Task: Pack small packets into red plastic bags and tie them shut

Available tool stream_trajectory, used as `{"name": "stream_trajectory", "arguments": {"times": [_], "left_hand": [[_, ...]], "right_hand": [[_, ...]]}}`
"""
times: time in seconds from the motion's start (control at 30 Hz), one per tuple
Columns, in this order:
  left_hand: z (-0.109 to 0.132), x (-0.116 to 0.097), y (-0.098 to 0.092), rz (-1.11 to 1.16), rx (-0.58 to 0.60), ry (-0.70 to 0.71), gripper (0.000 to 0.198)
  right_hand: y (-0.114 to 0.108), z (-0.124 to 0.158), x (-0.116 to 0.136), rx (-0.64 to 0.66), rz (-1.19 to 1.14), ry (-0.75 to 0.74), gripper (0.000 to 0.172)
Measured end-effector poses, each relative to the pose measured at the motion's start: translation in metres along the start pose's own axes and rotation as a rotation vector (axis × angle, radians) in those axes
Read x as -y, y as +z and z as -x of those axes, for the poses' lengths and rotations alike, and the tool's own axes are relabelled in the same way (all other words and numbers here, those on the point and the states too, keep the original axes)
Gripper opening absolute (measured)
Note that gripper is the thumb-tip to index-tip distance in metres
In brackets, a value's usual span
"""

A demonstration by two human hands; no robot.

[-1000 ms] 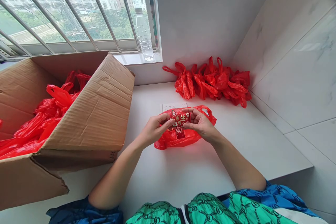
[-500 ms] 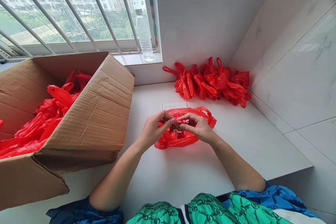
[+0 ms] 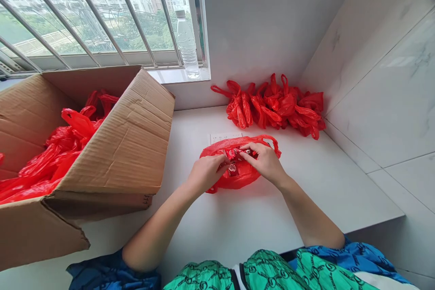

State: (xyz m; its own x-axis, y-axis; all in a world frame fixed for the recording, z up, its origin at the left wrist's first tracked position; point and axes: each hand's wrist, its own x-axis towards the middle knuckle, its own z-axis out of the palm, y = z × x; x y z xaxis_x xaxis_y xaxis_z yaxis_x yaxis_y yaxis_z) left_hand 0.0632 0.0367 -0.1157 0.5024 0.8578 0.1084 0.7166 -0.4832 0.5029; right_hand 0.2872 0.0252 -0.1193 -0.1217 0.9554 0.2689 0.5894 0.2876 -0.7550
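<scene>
The left hand [image 3: 208, 172] and right hand [image 3: 267, 163] are both over the open red bag [image 3: 234, 182] on the desk [image 3: 251, 226]. A second ago they held the red packet [image 3: 233, 153] up flat, its print facing the camera; half a second ago it was tipping. Now it lies lower and foreshortened within the bag's mouth, most of its print out of sight. The right hand has its thumb and forefinger nearly together at the packet's right end, pinching it. The left hand has turned knuckles up, fingers bent downward at the bag's left side; whether they grip packet or film I cannot tell. A second packet [image 3: 234, 169] shows just below. The bag's near left corner has shifted slightly right. The paper [image 3: 217, 137] behind it, the box [image 3: 118, 131], the bottle [image 3: 189, 50] and the tied bags [image 3: 275, 106] by the wall have stayed put.
</scene>
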Motion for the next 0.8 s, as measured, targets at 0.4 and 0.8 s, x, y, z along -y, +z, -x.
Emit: {"name": "stream_trajectory", "arguments": {"times": [0.4, 0.8], "left_hand": [[-0.004, 0.001, 0.037, -0.037, 0.051, -0.145, 0.031], [-0.002, -0.003, -0.006, 0.641, -0.177, -0.032, 0.027]], "right_hand": [[0.01, -0.002, -0.012, 0.024, 0.303, -0.077, 0.018], [0.01, 0.001, 0.003, 0.202, -0.467, 0.058, 0.027]]}}
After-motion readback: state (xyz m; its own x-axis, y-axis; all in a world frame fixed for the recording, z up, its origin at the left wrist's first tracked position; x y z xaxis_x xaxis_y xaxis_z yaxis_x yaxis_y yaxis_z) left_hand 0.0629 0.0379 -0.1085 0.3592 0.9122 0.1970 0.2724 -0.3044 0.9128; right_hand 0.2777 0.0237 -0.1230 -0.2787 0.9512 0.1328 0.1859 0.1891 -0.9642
